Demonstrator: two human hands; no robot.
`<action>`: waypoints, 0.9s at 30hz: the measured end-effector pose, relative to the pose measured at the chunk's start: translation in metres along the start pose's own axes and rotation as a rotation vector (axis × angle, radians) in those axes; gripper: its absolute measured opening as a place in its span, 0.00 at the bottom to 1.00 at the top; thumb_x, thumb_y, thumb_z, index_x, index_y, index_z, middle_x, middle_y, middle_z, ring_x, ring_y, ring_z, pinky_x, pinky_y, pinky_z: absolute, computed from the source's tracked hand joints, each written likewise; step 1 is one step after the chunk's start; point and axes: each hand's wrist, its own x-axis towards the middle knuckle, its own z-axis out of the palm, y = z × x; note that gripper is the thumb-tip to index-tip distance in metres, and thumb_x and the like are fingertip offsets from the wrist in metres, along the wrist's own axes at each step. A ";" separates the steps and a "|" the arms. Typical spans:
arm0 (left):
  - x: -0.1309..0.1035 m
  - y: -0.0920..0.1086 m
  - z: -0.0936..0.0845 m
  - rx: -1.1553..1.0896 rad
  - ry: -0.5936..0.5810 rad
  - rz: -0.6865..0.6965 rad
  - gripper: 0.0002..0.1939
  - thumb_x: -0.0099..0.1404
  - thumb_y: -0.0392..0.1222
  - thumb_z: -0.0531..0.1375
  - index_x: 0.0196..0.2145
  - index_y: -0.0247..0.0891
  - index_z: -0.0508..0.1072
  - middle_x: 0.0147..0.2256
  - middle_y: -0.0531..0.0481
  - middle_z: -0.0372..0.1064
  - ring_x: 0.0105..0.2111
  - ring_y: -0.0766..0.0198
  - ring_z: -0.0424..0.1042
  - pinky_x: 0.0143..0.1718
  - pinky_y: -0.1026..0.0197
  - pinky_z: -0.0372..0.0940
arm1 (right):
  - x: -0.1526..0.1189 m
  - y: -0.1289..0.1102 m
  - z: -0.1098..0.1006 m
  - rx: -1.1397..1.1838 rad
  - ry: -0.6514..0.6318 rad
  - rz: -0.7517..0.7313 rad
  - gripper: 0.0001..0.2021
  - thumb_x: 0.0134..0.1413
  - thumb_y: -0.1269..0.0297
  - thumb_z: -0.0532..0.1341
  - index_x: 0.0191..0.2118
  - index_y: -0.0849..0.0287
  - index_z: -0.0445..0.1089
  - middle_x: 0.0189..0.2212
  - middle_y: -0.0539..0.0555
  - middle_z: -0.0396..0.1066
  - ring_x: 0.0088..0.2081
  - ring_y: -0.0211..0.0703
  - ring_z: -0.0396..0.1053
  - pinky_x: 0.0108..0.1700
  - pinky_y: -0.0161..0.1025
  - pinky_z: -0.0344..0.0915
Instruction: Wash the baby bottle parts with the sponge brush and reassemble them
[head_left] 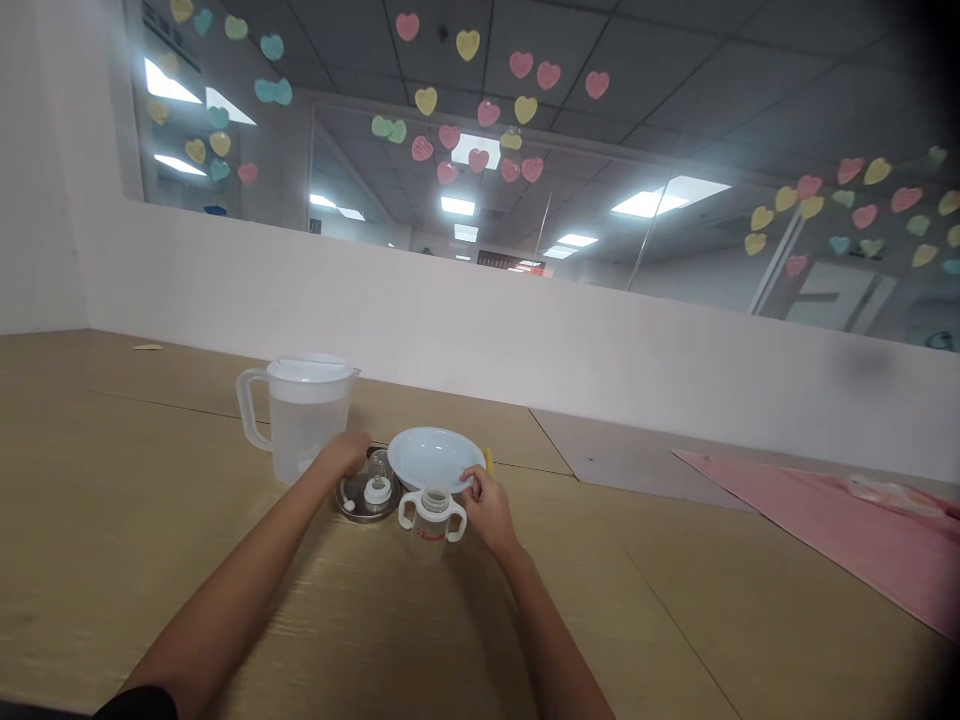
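Note:
My left hand [351, 452] is curled at the far left rim of a round metal tray [365, 517], in front of the jug; its fingertips are hidden. A white bottle collar with a clear nipple [378, 490] and a clear dome cap [380, 462] sit on the tray. My right hand [486, 503] has its fingers closed at the right rim of a white bowl [435, 455]. Just left of that hand, a clear baby bottle [431, 528] with two white handles stands upright and uncapped. Whether the hand touches its handle I cannot tell.
A translucent plastic jug [309, 420] with a white lid stands behind my left hand. A yellow piece [489, 461] shows behind my right hand. A pink cloth or sheet [825, 520] lies at the right. The wooden table [360, 640] meets a white wall [450, 330].

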 end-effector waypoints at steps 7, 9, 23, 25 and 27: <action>-0.014 0.010 -0.040 0.114 0.069 -0.054 0.05 0.47 0.31 0.60 0.25 0.32 0.75 0.32 0.33 0.74 0.38 0.47 0.73 0.36 0.54 0.65 | 0.000 -0.003 -0.004 -0.051 0.025 0.104 0.14 0.45 0.71 0.51 0.34 0.60 0.73 0.16 0.46 0.59 0.22 0.35 0.59 0.27 0.31 0.54; -0.018 0.015 -0.048 0.091 0.115 -0.025 0.07 0.51 0.32 0.57 0.28 0.32 0.74 0.35 0.34 0.73 0.38 0.49 0.73 0.36 0.56 0.64 | -0.001 -0.004 -0.005 -0.051 0.047 0.139 0.14 0.47 0.70 0.52 0.34 0.60 0.74 0.19 0.49 0.66 0.24 0.37 0.63 0.29 0.32 0.57; -0.011 0.056 -0.034 -0.201 0.225 0.254 0.12 0.61 0.36 0.49 0.29 0.34 0.72 0.30 0.45 0.74 0.28 0.64 0.71 0.27 0.67 0.57 | 0.002 -0.005 -0.007 0.397 0.139 0.231 0.15 0.50 0.56 0.54 0.33 0.63 0.71 0.29 0.56 0.75 0.23 0.40 0.69 0.23 0.34 0.63; -0.010 0.059 -0.030 -0.208 0.261 0.300 0.12 0.61 0.37 0.49 0.29 0.34 0.71 0.30 0.46 0.73 0.29 0.63 0.69 0.28 0.65 0.56 | 0.001 -0.010 -0.010 0.345 0.200 0.201 0.19 0.55 0.53 0.50 0.35 0.63 0.70 0.31 0.56 0.75 0.20 0.37 0.66 0.25 0.35 0.64; -0.010 0.061 -0.027 -0.216 0.280 0.369 0.14 0.62 0.39 0.48 0.28 0.34 0.71 0.29 0.46 0.72 0.28 0.63 0.68 0.28 0.65 0.55 | -0.002 -0.014 -0.013 0.218 0.294 0.134 0.20 0.59 0.53 0.46 0.35 0.61 0.69 0.31 0.54 0.75 0.20 0.35 0.65 0.28 0.35 0.64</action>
